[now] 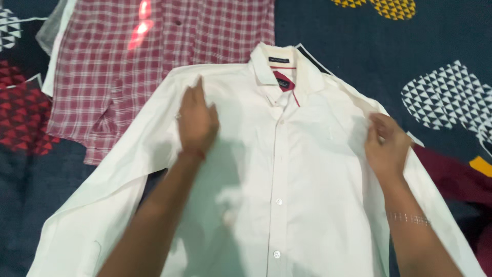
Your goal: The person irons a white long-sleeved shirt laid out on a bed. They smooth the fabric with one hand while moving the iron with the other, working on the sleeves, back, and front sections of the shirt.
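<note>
On a dark blue bedspread (359,46) w/ white, yellow & red triangle patches lies a white shirt (287,174), front up, buttoned, collar twd the top of view. Long sleeves spread out to both sides & down; the one at view-left runs to the bottom-left corner. Collar is white outside w/ a dark red inner band and a small dark label; thin red trim at the neck opening. White buttons run down the placket at centre. Small pale embroidered mark on the chest at view-right. Fabric mostly smooth, soft creases near the shoulders.

Left hand (196,120) rests flat on the chest at view-left, palm down, fingers (197,92) straight and together, gripping nothing. Red thread at that wrist. Right hand (385,146) sits at the shoulder seam at view-right, its fingers curled in, pinching a bit of cloth there. Thin bracelet on that forearm.

Red-and-white checked shirt (128,66) lies beyond, upper left, partly under the white one. Maroon cloth (456,177) shows at the right edge.
</note>
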